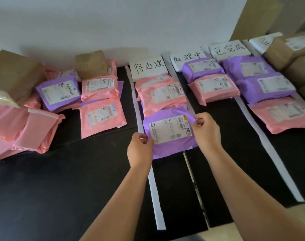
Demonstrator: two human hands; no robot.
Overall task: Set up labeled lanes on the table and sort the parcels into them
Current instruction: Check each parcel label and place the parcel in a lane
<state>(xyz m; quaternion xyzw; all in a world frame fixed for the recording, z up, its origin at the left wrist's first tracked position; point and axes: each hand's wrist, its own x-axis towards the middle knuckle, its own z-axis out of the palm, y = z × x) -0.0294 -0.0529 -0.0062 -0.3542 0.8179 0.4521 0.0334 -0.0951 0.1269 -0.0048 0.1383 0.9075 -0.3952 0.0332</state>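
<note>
Left hand (140,148) pinched the purple parcel (170,132) at its 8 o'clock corner; right hand (206,131) pinched its 2 o'clock edge. Parcel sat in the first lane, below the label sheet (148,67), seemingly overlapping the pink parcel (163,95) at 12.

wall (113,18): white, behind | cardboard sheet (252,16): leaning, far right | floor (221,234): pale

Four labels (149,67), at least five purple parcels (169,132), roughly twelve pink parcels (101,117), five brown boxes (14,75).
</note>
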